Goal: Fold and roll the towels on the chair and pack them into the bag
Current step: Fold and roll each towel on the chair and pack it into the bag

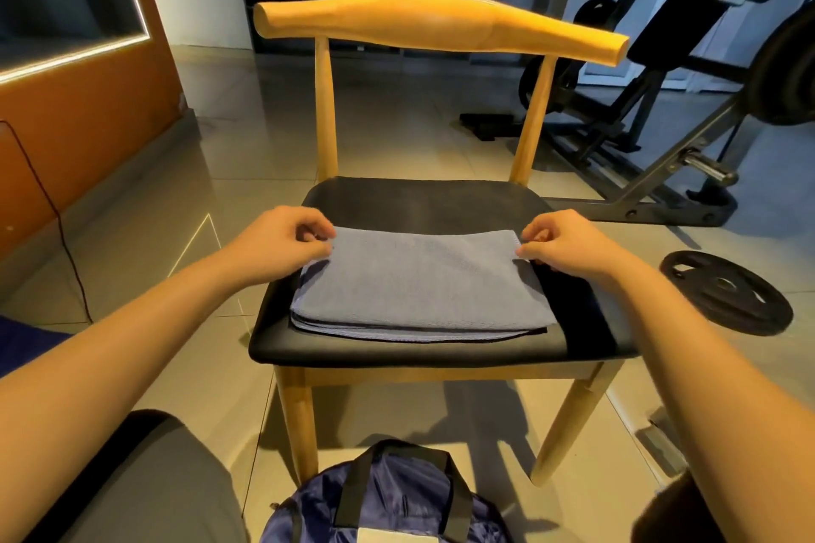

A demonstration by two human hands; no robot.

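Note:
A grey-blue towel lies flat on top of a small stack of towels on the black seat of a wooden chair. A darker towel edge shows underneath at the front. My left hand pinches the top towel's far left corner. My right hand pinches its far right corner. A navy bag with black straps sits on the floor in front of the chair, between my knees.
A black weight plate lies on the tiled floor right of the chair. Gym equipment stands behind it at the right. An orange wall with a thin cable runs along the left.

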